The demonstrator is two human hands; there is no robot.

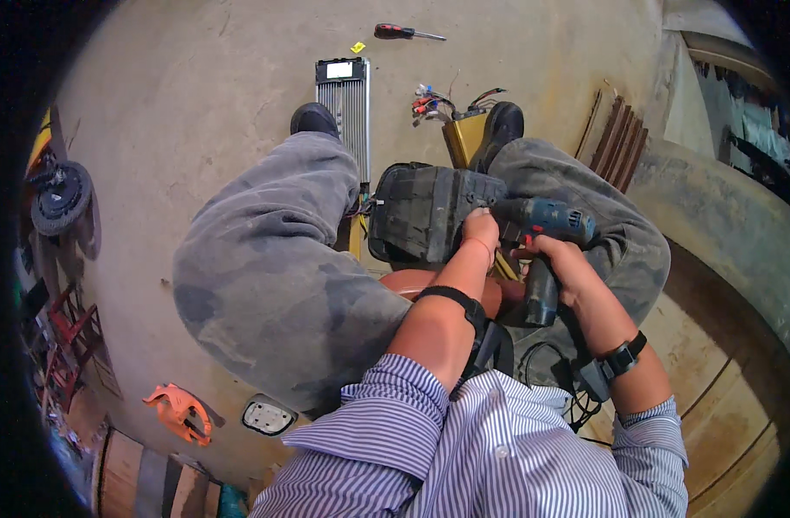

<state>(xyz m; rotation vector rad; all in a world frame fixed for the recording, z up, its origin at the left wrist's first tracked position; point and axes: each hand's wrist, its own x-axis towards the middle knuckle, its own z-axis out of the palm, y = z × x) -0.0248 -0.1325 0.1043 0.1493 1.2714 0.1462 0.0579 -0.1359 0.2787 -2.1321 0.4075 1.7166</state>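
Between my knees lies a dusty black plastic casing [416, 214], its wires coming out at the left side. My left hand [481, 230] is closed at the casing's right part, with fingertips partly hidden. A dark blue cordless drill [552, 219] lies level across my right thigh, its nose pointing left at the casing's right end. Around its grip my right hand [560, 259] is wrapped, fingers by the red trigger. The drill's tip is close to my left fingers; whether it touches a screw cannot be made out.
A finned metal box [343, 104] lies by my left shoe, a gold box [466, 138] with wires by the right one. Farther off is a screwdriver [403, 33]. An orange plastic part [181, 413], a wheel [61, 198] and brown strips [619, 142] lie around.
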